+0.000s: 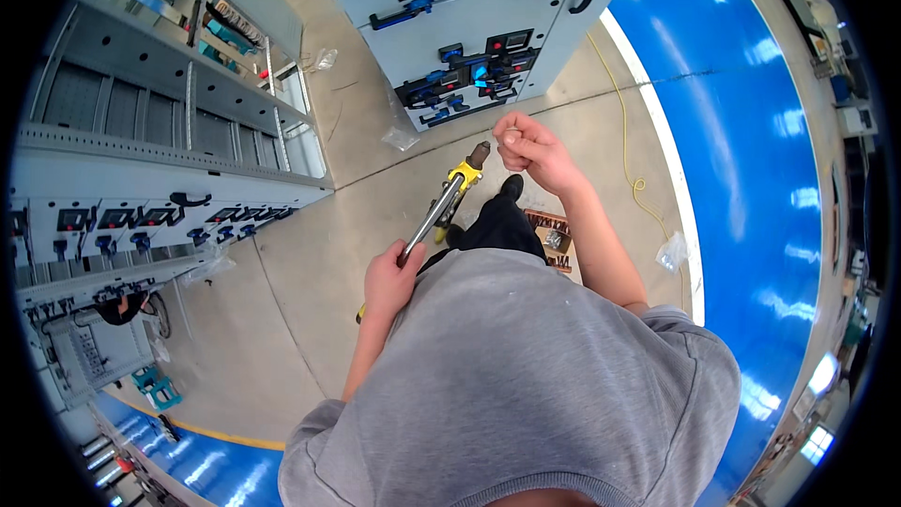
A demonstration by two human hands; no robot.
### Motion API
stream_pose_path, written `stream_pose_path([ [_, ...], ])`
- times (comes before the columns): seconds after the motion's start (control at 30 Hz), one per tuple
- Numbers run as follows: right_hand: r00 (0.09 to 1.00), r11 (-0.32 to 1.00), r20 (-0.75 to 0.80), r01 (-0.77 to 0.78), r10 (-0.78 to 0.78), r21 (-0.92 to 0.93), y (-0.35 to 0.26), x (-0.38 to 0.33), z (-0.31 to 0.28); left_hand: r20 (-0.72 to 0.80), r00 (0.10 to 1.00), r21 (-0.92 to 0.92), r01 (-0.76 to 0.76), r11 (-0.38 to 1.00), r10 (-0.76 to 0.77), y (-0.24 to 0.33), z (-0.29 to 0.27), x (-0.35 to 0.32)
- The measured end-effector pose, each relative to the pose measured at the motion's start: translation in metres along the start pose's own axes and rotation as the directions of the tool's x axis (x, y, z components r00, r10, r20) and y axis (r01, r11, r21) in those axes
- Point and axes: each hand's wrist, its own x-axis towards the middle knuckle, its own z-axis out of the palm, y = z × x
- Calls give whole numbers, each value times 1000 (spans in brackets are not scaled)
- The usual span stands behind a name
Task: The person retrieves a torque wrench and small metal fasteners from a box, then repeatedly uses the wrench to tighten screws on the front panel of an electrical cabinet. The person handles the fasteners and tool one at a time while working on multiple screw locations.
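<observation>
Riveter-type hand tool [443,207] was gripped by its handles in the left hand [392,280], long axis run up-right with the nose ending just short of the right hand [527,145], which was pinched shut on something too small to identify.

Wearing a soft grey T-shirt [526,366] with short sleeves and a ribbed neck edge. Arms bare below the sleeves. Dark black trousers [497,225]. One black shoe [511,188] down by the floor.
</observation>
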Motion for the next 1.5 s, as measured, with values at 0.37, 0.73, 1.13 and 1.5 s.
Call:
stream_pose_path([
  [0.37, 991, 994, 86, 107, -106, -11, -11, 23, 54, -97, 993, -52, -69, 996, 64, -6, -34, -36],
  [0.73, 981, 982, 122, 138, -154, 132, -26, 21, 62, -64, 990, -44, -129, 991, 126, 4, -42, -28],
  [1.13, 985, 987, 73, 159, -157, -27, -39, 1, 61, 2, 995, -75, -98, 992, 98, 12, -42, -33],
  [1.5, 995, 781, 70, 104, -77, -615, -69, -18, 85, -36, 991, -57, -130, 990, 128, 5, -42, -44],
])
